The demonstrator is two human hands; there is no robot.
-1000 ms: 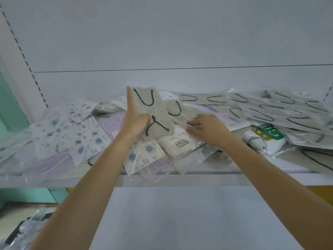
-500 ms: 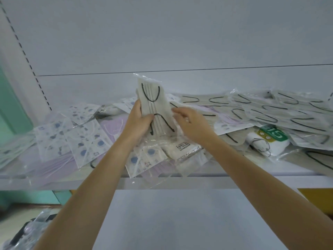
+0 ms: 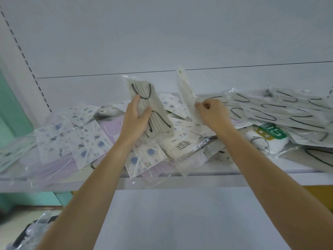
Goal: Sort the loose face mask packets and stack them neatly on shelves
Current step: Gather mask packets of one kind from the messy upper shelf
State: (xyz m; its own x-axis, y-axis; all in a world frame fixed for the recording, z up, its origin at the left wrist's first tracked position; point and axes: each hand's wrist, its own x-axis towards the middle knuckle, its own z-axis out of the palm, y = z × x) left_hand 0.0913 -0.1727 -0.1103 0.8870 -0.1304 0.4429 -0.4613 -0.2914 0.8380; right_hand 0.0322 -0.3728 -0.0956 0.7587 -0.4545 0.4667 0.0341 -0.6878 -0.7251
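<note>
- Your left hand (image 3: 136, 120) holds a grey mask packet (image 3: 156, 109) with black ear loops. Your thumb lies on its front and your fingers curl round its left side.
- The grey packet stands up, tipped a little to the left. Its top sticks out above your hand, and its bottom end is just over the pile.
- Your right hand (image 3: 214, 114) is curled tight and pinches a thin white packet (image 3: 186, 94) between thumb and fingers.
- You see the white packet from its edge. It points up, above your fist, and leans a bit to the left.
- The two packets are near each other, but they do not touch.
- Under both hands is a messy heap of packets on the white shelf (image 3: 270, 177).
- Right below your hands lies a white packet with black writing (image 3: 180, 147).
- To the left lie packets with blue pictures (image 3: 81, 141), and purple masks (image 3: 111, 129) peek out from under them.
- To the right is a big pile of grey packets (image 3: 281, 109) like the one in your left hand.
- In front of that pile sits a packet with a green label (image 3: 272, 133).
</note>
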